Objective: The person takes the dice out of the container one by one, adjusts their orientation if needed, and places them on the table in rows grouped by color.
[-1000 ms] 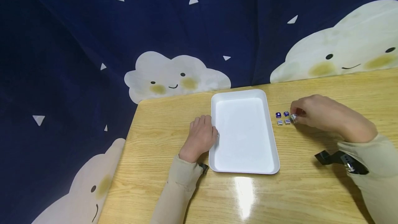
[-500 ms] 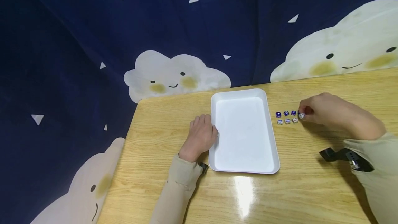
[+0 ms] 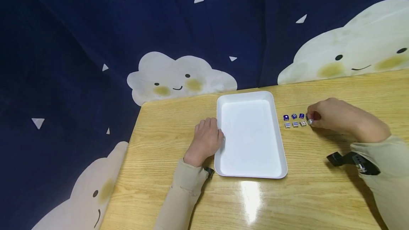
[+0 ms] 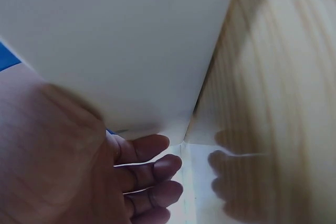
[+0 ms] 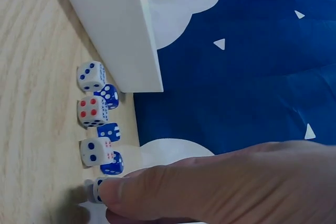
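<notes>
My right hand [image 3: 333, 116] pinches a white die [image 3: 310, 121] between thumb and fingertips at the right end of a two-row group of dice. In the front row stand more white dice [image 3: 295, 124]. Behind them is a row of blue dice [image 3: 294, 116], its rightmost die partly hidden by my fingertips. The right wrist view shows white dice [image 5: 93, 111] alongside the blue ones, with my thumb covering part of the held die [image 5: 98, 190]. My left hand [image 3: 207, 137] holds the left rim of a white tray [image 3: 250, 137], fingers outside and thumb over the edge.
The tray's right wall [image 3: 278, 134] stands just left of the dice. A wooden table [image 3: 159, 159] lies beneath everything. Behind its far edge hangs a dark blue curtain [image 3: 179, 27] with white clouds and triangles.
My right hand has moved right, leaving a blue and a white die in the third column. Over the last half second the pinched white die has come slightly nearer the front row. The left hand stays put.
</notes>
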{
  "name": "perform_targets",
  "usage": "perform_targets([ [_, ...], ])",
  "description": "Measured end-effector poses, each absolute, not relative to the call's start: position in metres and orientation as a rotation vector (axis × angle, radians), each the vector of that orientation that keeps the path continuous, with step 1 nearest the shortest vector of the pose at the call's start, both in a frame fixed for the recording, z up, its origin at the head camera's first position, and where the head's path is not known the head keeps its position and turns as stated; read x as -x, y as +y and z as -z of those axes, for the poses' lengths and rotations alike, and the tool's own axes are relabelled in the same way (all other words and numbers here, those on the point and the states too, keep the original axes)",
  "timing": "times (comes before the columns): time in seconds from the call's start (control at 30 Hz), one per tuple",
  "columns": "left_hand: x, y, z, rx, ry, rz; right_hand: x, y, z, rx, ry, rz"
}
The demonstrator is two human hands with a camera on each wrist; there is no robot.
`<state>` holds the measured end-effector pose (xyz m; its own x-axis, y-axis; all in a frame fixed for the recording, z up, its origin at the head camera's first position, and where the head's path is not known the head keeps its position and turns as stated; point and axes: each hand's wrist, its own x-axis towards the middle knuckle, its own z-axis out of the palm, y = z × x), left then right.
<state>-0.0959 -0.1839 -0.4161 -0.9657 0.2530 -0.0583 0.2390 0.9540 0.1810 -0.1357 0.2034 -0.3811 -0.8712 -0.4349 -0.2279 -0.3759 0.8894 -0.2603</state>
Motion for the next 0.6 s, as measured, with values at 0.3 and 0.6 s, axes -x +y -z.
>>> perform_targets([
  [0.3,0.096,-0.184,0.417,-0.382,3.017,-0.266,0.137,0.204,0.382,0.59,2.778,0.278],
  [0.6,0.097,-0.184,0.416,-0.38,3.015,-0.263,0.133,0.2,0.37,0.588,2.809,0.288],
])
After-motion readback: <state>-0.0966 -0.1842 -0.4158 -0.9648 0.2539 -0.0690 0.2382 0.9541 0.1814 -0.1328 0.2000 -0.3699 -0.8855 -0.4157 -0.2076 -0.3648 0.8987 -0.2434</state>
